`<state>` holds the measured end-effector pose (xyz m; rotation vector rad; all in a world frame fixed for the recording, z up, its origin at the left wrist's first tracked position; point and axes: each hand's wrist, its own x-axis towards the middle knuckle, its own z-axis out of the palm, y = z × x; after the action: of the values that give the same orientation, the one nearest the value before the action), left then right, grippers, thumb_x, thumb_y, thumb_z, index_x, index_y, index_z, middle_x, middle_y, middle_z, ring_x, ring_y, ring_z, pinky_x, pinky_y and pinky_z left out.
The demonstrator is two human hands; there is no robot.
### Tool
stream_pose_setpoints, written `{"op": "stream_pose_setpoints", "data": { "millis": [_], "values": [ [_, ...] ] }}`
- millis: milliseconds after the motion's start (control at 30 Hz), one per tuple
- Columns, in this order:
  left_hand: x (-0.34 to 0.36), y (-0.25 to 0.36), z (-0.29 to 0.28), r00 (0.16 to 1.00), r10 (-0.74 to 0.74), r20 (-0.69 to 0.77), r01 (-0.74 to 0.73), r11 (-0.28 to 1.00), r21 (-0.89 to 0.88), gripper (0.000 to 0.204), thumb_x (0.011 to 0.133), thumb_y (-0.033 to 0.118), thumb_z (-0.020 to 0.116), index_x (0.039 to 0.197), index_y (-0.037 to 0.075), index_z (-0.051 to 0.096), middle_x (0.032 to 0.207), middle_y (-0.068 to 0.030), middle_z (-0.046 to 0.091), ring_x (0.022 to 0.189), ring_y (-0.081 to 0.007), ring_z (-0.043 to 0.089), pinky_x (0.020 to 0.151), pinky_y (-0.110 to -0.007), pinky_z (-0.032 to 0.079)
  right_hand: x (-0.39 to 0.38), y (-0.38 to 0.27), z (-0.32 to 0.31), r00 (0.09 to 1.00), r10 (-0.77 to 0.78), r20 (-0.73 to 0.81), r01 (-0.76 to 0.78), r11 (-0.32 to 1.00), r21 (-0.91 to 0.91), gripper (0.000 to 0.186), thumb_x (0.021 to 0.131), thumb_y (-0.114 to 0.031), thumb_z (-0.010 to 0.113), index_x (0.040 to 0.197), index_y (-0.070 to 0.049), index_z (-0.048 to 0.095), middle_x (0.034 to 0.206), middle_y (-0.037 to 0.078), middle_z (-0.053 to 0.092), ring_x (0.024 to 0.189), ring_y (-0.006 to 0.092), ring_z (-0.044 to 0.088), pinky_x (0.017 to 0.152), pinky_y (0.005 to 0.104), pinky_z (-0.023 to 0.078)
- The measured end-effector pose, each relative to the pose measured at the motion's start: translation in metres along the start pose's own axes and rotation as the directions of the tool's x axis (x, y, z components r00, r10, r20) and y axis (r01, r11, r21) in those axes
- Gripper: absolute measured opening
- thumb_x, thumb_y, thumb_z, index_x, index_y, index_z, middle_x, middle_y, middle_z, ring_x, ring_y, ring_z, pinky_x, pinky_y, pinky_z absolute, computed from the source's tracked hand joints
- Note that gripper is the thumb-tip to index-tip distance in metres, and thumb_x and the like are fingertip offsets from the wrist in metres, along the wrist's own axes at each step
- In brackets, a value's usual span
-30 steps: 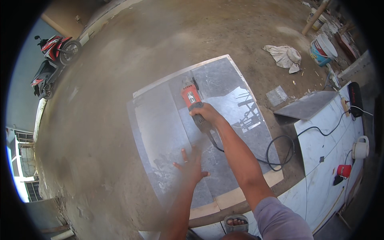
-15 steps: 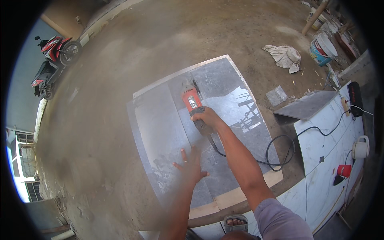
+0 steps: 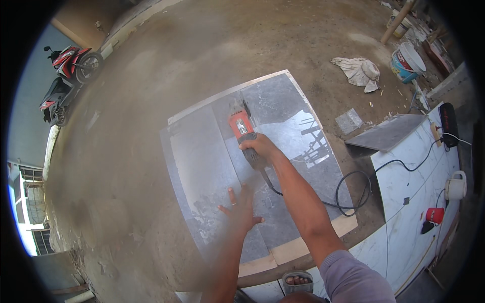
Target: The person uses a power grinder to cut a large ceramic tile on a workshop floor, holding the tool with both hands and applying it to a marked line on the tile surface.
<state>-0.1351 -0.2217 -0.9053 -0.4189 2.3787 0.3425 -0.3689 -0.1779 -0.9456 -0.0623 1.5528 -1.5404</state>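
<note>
My right hand is wrapped around the body of a red and black angle grinder. The grinder's head and disc lie over the far part of a grey tile, near a long straight line that runs down the tiles. Whether the disc touches the tile, I cannot tell. My left hand rests flat with fingers spread on the tile's near part, beside that line; a hazy smear covers part of it and its forearm. From the grinder's rear a black cord passes under my right forearm and loops at the right.
White marbled tiles at the right bear a black bag-like item, a white mug and a red cup. A grey tile piece leans there. Beyond lie a cloth and a bucket. A motorbike stands far left.
The angle grinder and my right hand have shifted very slightly left. My left hand stays in place on the tile.
</note>
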Motion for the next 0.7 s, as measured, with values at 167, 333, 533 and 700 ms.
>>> {"op": "stream_pose_setpoints", "data": {
  "millis": [167, 333, 533, 700],
  "values": [
    [0.0, -0.001, 0.001, 1.0, 0.003, -0.007, -0.003, 1.0, 0.002, 0.124, 0.068, 0.053, 0.087, 0.162, 0.017, 0.013, 0.17, -0.0038, 0.001, 0.152, -0.05, -0.003, 0.099, -0.09, 0.016, -0.001, 0.018, -0.003, 0.994, -0.109, -0.017, 0.108, 0.991, -0.073, 0.04, 0.075, -0.023, 0.078, 0.107, -0.001, 0.067, 0.085, 0.009, 0.069, 0.072, 0.0189, 0.066, 0.065, 0.0345, 0.051],
    [0.001, -0.002, 0.003, 1.0, 0.004, -0.026, -0.005, 1.0, -0.008, 0.124, 0.067, 0.052, 0.088, 0.161, 0.017, 0.015, 0.17, -0.0037, 0.002, 0.152, -0.0503, -0.002, 0.099, -0.09, 0.016, -0.006, 0.023, -0.004, 0.995, -0.094, -0.016, 0.092, 0.993, -0.071, 0.042, 0.074, -0.022, 0.079, 0.108, 0.0, 0.066, 0.086, 0.009, 0.069, 0.073, 0.019, 0.066, 0.066, 0.0341, 0.051],
    [0.0, -0.001, 0.003, 0.999, 0.011, -0.036, -0.012, 0.999, -0.032, 0.122, 0.068, 0.051, 0.088, 0.161, 0.017, 0.016, 0.17, -0.0039, 0.003, 0.152, -0.0503, -0.001, 0.099, -0.09, 0.015, -0.004, 0.015, -0.003, 0.995, -0.094, -0.022, 0.093, 0.995, -0.038, 0.038, 0.074, -0.022, 0.078, 0.103, 0.0, 0.067, 0.082, 0.008, 0.068, 0.068, 0.0182, 0.065, 0.062, 0.0341, 0.051],
    [-0.001, -0.001, 0.001, 1.0, 0.009, -0.019, -0.01, 0.999, -0.035, 0.122, 0.069, 0.052, 0.087, 0.162, 0.017, 0.015, 0.17, -0.0037, 0.002, 0.152, -0.0497, -0.003, 0.1, -0.09, 0.014, 0.0, 0.009, -0.002, 0.997, -0.07, -0.016, 0.069, 0.997, -0.035, 0.033, 0.075, -0.021, 0.077, 0.097, 0.0, 0.067, 0.077, 0.007, 0.066, 0.062, 0.017, 0.063, 0.056, 0.0336, 0.049]
  ]
}}
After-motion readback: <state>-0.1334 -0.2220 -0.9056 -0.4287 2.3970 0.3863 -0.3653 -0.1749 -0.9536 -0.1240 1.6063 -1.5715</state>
